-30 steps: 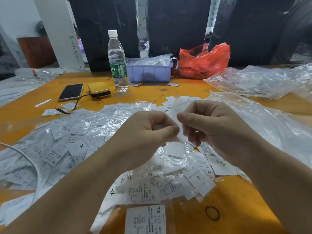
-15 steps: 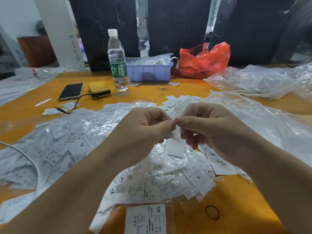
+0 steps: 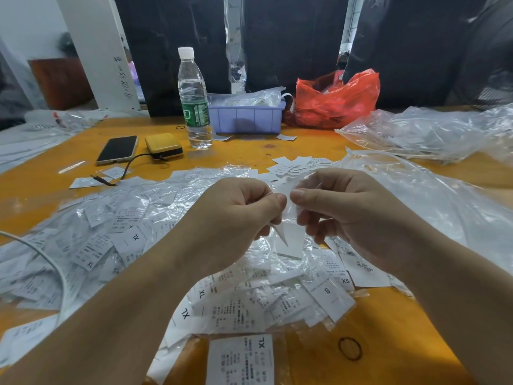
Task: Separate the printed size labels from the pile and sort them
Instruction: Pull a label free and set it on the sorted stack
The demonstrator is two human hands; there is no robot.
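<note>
Glossy orange table point(image 3: 388, 323) bears crinkled film-wrapped labels point(image 3: 236, 307); both hands, left point(image 3: 236, 218) and right point(image 3: 341, 209), pinch one white label point(image 3: 290, 240).

place: garment-packing workshop | signs: orange tabletop point(image 3: 388, 329) heaped with printed size labels point(image 3: 133, 240) | clear plastic bags point(image 3: 430, 129) | purple bin point(image 3: 247, 119) of tags | dark hanging garments point(image 3: 291, 37)

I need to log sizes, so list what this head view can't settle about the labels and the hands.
- Size on the label both hands pinch: its blank side faces the head camera.
- Left hand and right hand fingertips: curled under, hidden behind the knuckles.
- Fine print on the pile of labels: too small, under glaring plastic.
- Purple bin contents: covered by clear bags.
</note>
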